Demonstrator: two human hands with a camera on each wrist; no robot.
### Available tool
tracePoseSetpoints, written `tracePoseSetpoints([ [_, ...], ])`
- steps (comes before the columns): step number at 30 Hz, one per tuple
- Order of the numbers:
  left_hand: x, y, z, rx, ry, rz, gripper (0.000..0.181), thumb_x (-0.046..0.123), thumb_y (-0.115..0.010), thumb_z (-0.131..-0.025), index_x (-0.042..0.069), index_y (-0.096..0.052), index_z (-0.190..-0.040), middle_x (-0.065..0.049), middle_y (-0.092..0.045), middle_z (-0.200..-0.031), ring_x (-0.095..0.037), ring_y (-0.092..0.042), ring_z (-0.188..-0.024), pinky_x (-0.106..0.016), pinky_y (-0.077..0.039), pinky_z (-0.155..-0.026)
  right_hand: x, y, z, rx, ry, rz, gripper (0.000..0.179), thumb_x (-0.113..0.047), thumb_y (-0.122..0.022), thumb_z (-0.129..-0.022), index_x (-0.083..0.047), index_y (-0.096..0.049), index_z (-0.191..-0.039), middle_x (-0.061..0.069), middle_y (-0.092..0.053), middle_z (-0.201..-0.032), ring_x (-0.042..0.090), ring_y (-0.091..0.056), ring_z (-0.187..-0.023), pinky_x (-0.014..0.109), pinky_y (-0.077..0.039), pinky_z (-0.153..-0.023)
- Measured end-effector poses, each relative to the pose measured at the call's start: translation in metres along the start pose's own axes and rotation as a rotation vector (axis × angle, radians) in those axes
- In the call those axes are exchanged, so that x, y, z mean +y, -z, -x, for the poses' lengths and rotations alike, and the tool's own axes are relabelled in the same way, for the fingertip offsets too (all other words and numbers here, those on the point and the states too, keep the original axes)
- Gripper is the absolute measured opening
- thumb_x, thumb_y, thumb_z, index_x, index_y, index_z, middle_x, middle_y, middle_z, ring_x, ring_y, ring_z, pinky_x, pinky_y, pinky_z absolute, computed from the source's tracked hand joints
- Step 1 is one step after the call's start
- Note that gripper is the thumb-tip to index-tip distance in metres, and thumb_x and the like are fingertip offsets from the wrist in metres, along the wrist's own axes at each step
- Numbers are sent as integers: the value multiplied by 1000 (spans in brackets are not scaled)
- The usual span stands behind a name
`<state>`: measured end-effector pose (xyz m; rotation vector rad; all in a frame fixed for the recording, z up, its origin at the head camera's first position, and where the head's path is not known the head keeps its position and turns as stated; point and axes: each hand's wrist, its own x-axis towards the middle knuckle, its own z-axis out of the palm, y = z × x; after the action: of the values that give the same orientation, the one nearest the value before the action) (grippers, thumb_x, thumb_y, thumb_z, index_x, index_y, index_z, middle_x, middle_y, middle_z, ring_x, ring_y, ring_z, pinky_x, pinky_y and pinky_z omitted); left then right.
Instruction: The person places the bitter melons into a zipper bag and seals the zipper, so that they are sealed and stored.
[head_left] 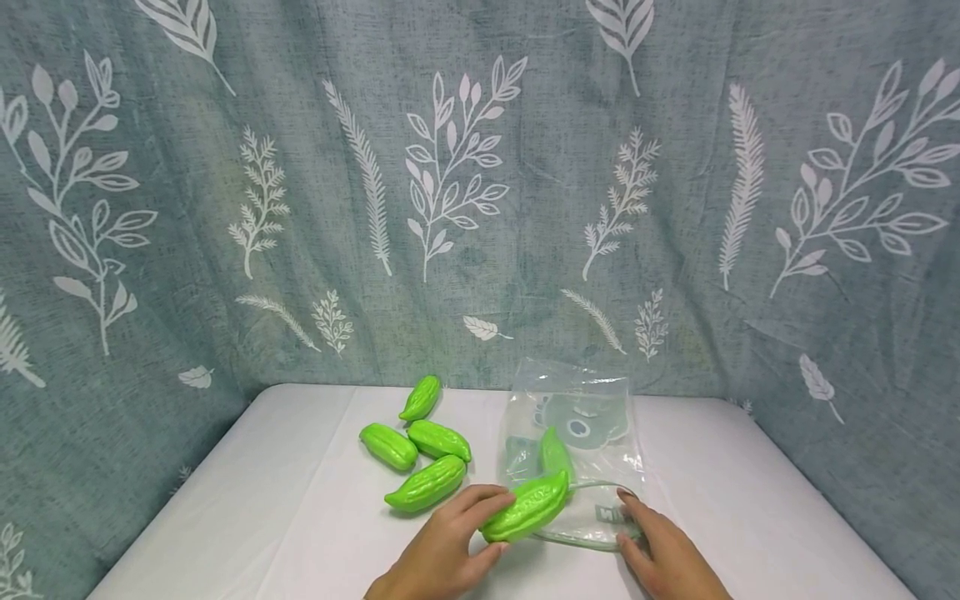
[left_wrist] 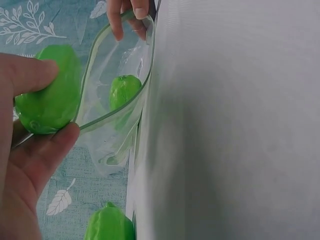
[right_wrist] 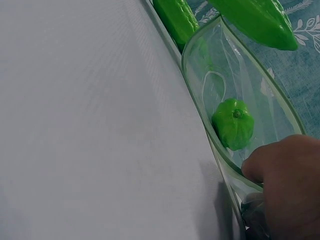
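My left hand [head_left: 450, 550] grips a bright green bitter melon [head_left: 528, 507], thumb on one side and fingers on the other. It holds the melon at the mouth of a clear zip bag [head_left: 581, 523], which lies on the table with its opening towards me. A second bitter melon [right_wrist: 233, 124] sits inside the bag, seen through the plastic in the head view. At the right end of the mouth, my right hand [head_left: 667, 550] holds the rim, and the mouth gapes. In the left wrist view its fingers [left_wrist: 115, 22] reach over the green edge.
Several more bitter melons lie in a loose group left of the bag, the nearest one [head_left: 426, 483] close to my left hand. A white cloth covers the table [head_left: 315, 500]. Behind it hangs a blue-green curtain [head_left: 540, 275] with white leaf prints.
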<state>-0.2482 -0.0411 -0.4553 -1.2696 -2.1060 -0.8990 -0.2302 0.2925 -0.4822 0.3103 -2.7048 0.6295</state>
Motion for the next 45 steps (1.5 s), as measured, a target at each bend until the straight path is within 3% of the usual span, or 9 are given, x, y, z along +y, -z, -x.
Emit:
tracePoseSetpoints([
  [8, 1, 0, -1, -40, -37, 3, 56, 12, -79, -86, 10, -57, -138, -1, -57, -133, -13, -58, -119, -24, -47, -99, -3, 4, 0, -60, -53, -20, 56, -20, -69, -93, -6, -52, -144, 11, -66, -125, 35, -61, -117, 55, -47, -98],
  [17, -1, -4, 0, -51, -90, -26, 51, 12, -79, -86, 17, -63, -134, -8, -59, -133, -17, -59, -120, -26, -49, -95, -4, 2, -1, -38, -52, -17, 56, -18, -70, -92, -6, -53, -143, 11, -67, -124, 35, -61, -116, 55, -47, -97],
  [21, 0, -6, 1, -77, -69, -14, 48, 14, -78, -87, 17, -64, -133, -9, -59, -133, -17, -59, -120, -27, -50, -95, -4, 3, 0, -33, -47, -18, 55, -19, -71, -92, -5, -54, -142, 10, -66, -125, 34, -61, -117, 54, -47, -97],
  [32, 3, -9, -2, -200, 62, 24, 49, 13, -75, -89, 18, -63, -136, -10, -56, -136, -16, -57, -121, -25, -50, -94, -3, 4, -2, -60, -67, -45, 56, -19, -69, -93, -5, -51, -145, 12, -65, -128, 37, -58, -121, 57, -44, -101],
  [45, 8, -10, -1, -273, 125, 27, 64, 0, -73, -82, 20, -59, -141, -9, -52, -140, -17, -54, -124, -25, -50, -93, -4, 5, -2, -102, -98, -56, 57, -21, -67, -94, -5, -49, -146, 14, -63, -130, 38, -57, -122, 57, -43, -101],
])
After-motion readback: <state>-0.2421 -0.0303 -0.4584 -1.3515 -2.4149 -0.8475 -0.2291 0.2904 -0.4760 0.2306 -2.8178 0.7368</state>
